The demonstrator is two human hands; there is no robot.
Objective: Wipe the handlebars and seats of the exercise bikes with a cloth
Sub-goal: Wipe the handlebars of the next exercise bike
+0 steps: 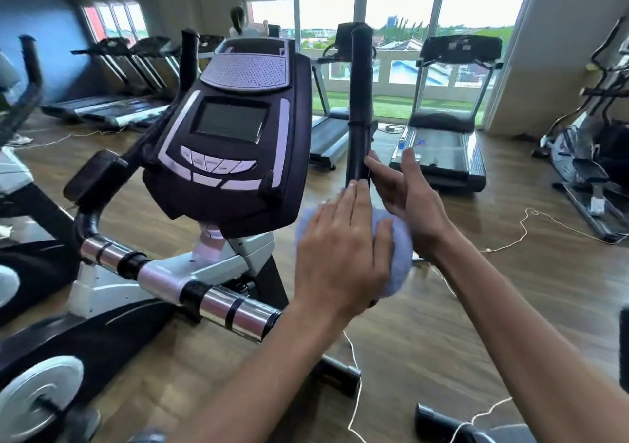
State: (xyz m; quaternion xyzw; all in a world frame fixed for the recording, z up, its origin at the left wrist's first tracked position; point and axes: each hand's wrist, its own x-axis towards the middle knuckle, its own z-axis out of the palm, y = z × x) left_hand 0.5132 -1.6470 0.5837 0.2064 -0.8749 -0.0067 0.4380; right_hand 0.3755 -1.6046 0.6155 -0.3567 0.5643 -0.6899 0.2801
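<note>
An exercise bike with a black console (235, 143) stands in front of me. Its right handlebar (360, 102) rises upright as a black padded post; the left handlebar (189, 58) rises behind the console. A light blue cloth (396, 255) is bunched at the base of the right post. My left hand (340, 248) lies flat on the cloth with straight fingers, fingertips reaching the post. My right hand (405, 190) touches the post's lower right side with straight fingers, its wrist against the cloth. The seat is not in view.
A chrome crossbar (235, 310) sticks out below the console. Several treadmills (442, 143) line the windows ahead and to the left. An elliptical (599, 156) stands at the right, another bike (20, 184) at the left. White cords (520, 235) trail over the wooden floor. A person is at the far windows.
</note>
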